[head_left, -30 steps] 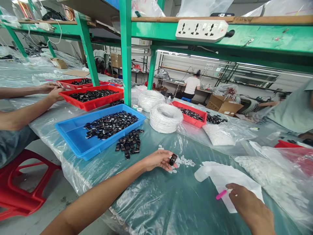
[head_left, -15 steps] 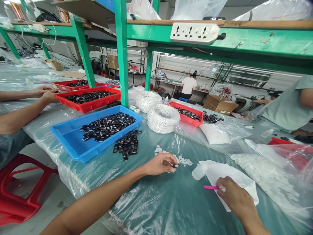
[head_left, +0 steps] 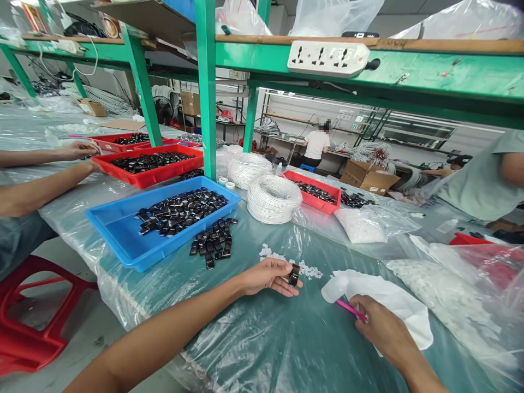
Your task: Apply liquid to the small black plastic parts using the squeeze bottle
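Observation:
My left hand (head_left: 273, 277) pinches a small glossy black rectangular piece (head_left: 293, 275) between thumb and fingers, the other fingers stretched below it. Just behind it on the plastic-covered table lies a scatter of small white bits (head_left: 310, 270). My right hand (head_left: 379, 326) is closed around a thin pink stick (head_left: 351, 310) that slants up to the left; its exact kind is unclear. Under and beside that hand is a white sheet (head_left: 388, 297), with a rounded translucent white item (head_left: 333, 288) at its left end. A loose heap of similar black pieces (head_left: 213, 240) lies left of my left hand.
A blue tray (head_left: 112, 240) of black pieces stands left, red trays (head_left: 151, 177) behind it. White cable coils (head_left: 273, 199) sit mid-table. Bags of white bits (head_left: 450, 300) lie right. A green shelf post (head_left: 207, 98) rises behind the blue tray. A co-worker's arms (head_left: 49, 185) reach in from the left.
My left hand has turned the black piece upright, its lower fingers now extended. In my right hand the pink stick has swung from level to slanting, its far end near the translucent item.

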`<state>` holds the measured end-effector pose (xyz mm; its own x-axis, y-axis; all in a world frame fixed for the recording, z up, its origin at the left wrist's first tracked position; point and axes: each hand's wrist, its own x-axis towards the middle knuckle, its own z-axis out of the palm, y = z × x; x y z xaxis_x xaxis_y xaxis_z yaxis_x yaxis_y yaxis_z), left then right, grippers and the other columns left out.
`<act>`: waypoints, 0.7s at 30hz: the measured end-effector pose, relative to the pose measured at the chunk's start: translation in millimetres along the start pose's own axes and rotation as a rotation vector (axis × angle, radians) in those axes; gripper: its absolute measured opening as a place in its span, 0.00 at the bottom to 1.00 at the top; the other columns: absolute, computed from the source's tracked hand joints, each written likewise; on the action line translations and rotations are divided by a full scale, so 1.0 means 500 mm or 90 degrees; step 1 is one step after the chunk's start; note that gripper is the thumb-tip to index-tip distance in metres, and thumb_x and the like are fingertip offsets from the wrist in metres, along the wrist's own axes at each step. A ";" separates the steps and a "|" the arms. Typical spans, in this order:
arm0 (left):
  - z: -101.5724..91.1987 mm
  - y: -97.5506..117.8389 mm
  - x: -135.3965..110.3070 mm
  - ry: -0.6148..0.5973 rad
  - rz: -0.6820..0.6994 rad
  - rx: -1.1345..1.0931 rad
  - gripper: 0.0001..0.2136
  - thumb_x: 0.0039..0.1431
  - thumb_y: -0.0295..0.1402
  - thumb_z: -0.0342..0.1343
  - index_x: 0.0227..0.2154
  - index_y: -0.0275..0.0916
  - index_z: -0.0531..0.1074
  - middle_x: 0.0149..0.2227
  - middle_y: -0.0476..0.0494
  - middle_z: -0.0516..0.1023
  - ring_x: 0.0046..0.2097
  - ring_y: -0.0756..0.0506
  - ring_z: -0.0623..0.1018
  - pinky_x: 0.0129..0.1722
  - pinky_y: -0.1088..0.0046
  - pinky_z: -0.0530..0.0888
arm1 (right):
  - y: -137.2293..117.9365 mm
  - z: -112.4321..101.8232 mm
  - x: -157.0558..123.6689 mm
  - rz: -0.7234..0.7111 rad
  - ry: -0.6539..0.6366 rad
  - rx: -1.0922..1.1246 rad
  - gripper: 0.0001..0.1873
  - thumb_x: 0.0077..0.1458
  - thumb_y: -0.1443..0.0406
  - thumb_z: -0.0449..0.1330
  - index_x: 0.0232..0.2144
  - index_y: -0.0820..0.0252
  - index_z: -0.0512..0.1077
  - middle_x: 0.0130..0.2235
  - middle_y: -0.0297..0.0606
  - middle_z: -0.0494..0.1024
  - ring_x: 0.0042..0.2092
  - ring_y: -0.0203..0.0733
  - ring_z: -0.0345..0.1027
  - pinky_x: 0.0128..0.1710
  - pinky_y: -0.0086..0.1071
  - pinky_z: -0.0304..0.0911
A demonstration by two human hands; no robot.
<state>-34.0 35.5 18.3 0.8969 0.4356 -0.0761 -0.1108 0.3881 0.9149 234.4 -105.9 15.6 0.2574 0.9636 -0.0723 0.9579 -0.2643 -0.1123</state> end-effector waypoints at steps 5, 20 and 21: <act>-0.003 -0.004 0.004 -0.004 -0.009 -0.057 0.19 0.56 0.41 0.54 0.43 0.30 0.70 0.43 0.29 0.75 0.39 0.42 0.78 0.39 0.67 0.74 | -0.007 -0.011 -0.004 0.014 0.042 -0.037 0.10 0.49 0.67 0.47 0.29 0.53 0.68 0.34 0.32 0.70 0.30 0.39 0.65 0.26 0.30 0.52; 0.013 -0.032 0.010 0.054 0.123 0.234 0.19 0.45 0.38 0.63 0.40 0.34 0.72 0.37 0.39 0.76 0.36 0.46 0.76 0.35 0.73 0.71 | -0.123 -0.017 -0.048 0.100 0.597 0.466 0.16 0.51 0.52 0.56 0.29 0.60 0.66 0.27 0.36 0.71 0.24 0.37 0.65 0.25 0.30 0.60; 0.017 -0.033 0.010 0.070 0.146 0.275 0.17 0.46 0.37 0.63 0.39 0.34 0.72 0.37 0.39 0.75 0.36 0.47 0.75 0.34 0.74 0.71 | -0.136 -0.007 -0.050 0.038 0.565 0.535 0.16 0.53 0.53 0.55 0.28 0.61 0.67 0.27 0.38 0.72 0.27 0.39 0.67 0.27 0.31 0.62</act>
<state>-24.3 24.3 6.1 0.8173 0.5623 0.1261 -0.0913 -0.0897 0.9918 163.3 -111.7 28.7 0.6102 0.5559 0.5645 0.6458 0.0638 -0.7608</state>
